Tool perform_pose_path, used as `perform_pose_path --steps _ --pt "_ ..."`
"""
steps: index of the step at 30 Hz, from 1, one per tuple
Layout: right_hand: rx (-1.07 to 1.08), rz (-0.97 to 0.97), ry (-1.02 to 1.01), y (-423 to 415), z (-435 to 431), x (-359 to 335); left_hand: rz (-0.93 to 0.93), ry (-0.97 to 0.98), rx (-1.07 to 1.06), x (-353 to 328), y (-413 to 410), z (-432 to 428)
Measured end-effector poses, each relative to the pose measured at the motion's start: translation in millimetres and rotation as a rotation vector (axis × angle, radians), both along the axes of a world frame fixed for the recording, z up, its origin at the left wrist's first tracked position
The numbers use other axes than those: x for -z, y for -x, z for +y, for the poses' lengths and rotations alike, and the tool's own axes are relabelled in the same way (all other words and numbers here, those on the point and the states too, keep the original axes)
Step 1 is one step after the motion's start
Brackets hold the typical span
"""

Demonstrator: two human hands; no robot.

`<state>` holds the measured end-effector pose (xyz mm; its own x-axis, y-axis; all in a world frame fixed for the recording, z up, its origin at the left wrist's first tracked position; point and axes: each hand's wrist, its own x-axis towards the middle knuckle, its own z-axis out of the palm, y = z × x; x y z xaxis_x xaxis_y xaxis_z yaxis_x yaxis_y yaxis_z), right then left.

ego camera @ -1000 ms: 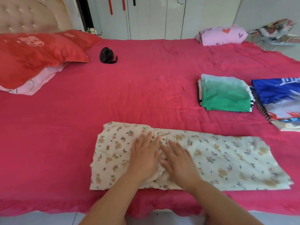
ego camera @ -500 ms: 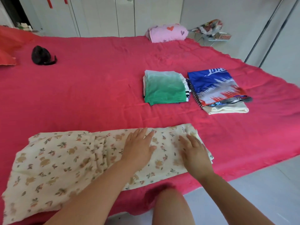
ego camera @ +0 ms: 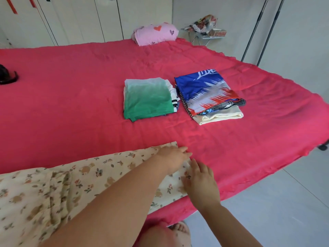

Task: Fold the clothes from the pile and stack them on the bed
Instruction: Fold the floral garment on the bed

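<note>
The bed (ego camera: pixel 71 104) carries your floral garment (ego camera: pixel 89 179) stretched along its near edge, ready to fold. The green stack (ego camera: pixel 147 98) and blue stack (ego camera: pixel 204 93) sit mid-bed, likely to keep clear. Your left hand (ego camera: pixel 173 158) and right hand (ego camera: pixel 200 182) lie flat on the garment's end toward the near right corner, gripping nothing.

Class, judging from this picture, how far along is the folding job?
Done: a green-topped stack and a blue-topped stack lie folded on the bed. In hand: the left hand and right hand rest on one end of a long floral garment. Left: folding it across and stacking it; the pink bundle may follow.
</note>
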<state>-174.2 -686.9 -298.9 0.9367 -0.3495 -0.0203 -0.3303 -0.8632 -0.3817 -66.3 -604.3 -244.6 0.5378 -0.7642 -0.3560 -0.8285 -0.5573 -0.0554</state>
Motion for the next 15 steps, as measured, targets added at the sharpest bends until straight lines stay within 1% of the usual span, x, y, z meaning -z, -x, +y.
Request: perform_pose_path --steps 2,6,9,13,15 --pt "0.008 -0.007 -0.009 -1.3 -0.6 3.1 -0.009 -0.029 0.018 4.7 -3.1 -7.1" --pt "0.067 0.027 -0.119 -4.7 -3.1 5.0 -0.097 0.074 0.007 6.1 -8.1 -5.6" --pt "0.082 -0.017 -0.152 -4.8 2.1 -4.6 -0.127 0.171 -0.037 1.6 -13.4 10.6" --pt "-0.027 -0.109 -0.131 -6.7 33.1 -35.0 -0.199 0.365 -0.055 -15.5 -21.4 59.7" --pt "-0.128 -0.158 -0.151 -6.7 64.4 -52.3 -0.156 0.459 -0.076 -26.9 -22.7 95.4"
